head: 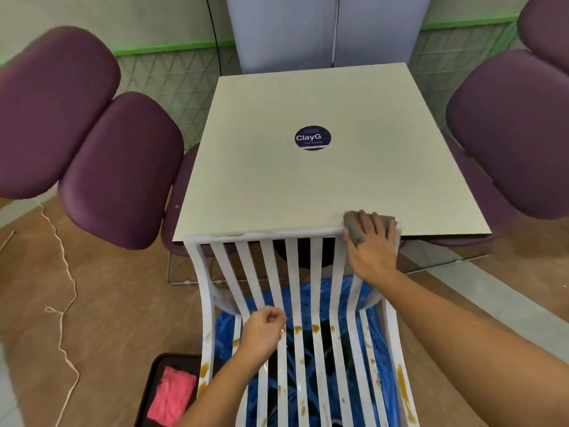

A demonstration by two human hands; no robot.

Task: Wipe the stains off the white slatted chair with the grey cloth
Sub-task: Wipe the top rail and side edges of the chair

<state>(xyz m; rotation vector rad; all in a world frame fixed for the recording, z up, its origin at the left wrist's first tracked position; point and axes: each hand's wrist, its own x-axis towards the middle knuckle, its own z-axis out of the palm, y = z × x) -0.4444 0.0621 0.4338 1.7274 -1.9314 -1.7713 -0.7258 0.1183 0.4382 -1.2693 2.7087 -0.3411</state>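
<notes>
Nearest me, left of the white slatted chair (315,288), a dark tray (154,374) holds a pink cloth (172,396). The left hand (263,331) curls round a stained slat. At the right end of the chair's top rail, the right hand (374,245) clutches the grey cloth (351,229), right against the surface's (308,186) near edge. Open floor (123,303) lies left of the chair.

I have my right arm stretched far forward, the right hand (371,241) palm-down with fingers curved over the grey cloth (351,228), and my left forearm angled in low, the left hand (264,331) curled round a chair slat (275,282).
</notes>
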